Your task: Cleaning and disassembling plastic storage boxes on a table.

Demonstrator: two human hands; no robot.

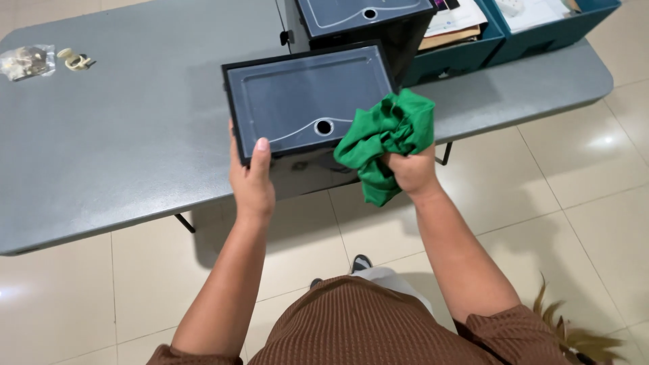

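- Head view, looking down past a brown ribbed top and two bare forearms to a grey worktop (122,149) on a pale tiled floor (581,203).
- We see the left hand (251,182) gripping the near edge of a black tray (304,98): thumb lies flat on the rim at the near left corner, the other fingers go under and are hidden.
- Black tray is a shallow rectangle with a raised rim, a grey inner face and a round hole near its near long side. It is tilted toward the camera, its near part out past the worktop edge.
- We note the right hand (412,169) closed in a fist around a bunched green cloth (389,132); fingers are curled tight into the folds, and loose cloth hangs below the hand.
- Green cloth touches the tray's near right corner and overlaps the right rim.
- Behind the tray stands a second black tray (362,15) of the same kind, with its own round hole, on a dark box; we cannot tell how it is fixed.
- Far right of the worktop: two teal bins (534,37) holding papers.
- Far left: a small clear bag (26,62) and, just beside it, a pale roll of tape (76,61), well apart from both hands.
- Dark shoe tip (360,262) shows on the floor below the worktop edge.
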